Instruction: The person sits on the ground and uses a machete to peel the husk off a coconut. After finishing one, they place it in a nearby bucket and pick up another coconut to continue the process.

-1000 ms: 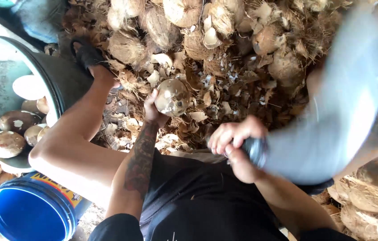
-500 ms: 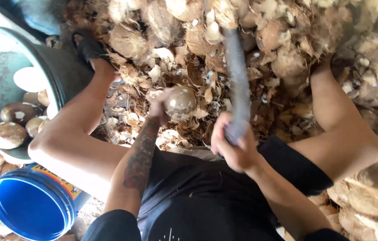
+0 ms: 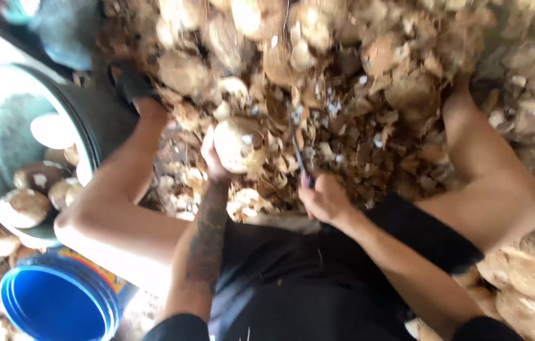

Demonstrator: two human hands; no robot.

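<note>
I sit with my knees spread over a heap of coconut husk. My left hand (image 3: 212, 155) grips a pale, partly peeled coconut (image 3: 237, 144) held out in front of me. My right hand (image 3: 324, 199) is closed on the handle of a long knife (image 3: 300, 158). Its blade points away from me and reaches the right side of the coconut. The blade is blurred and seen edge-on.
A large grey tub (image 3: 2, 126) at the left holds several peeled coconuts (image 3: 24, 205). A blue bucket (image 3: 59, 303) stands at the lower left. Husk scraps and whole coconuts (image 3: 356, 63) cover the ground ahead, and more husks (image 3: 533, 271) lie at the right.
My right hand has swung the knife down from a raised, blurred position at the right to the coconut. The left hand has kept the coconut in about the same place.
</note>
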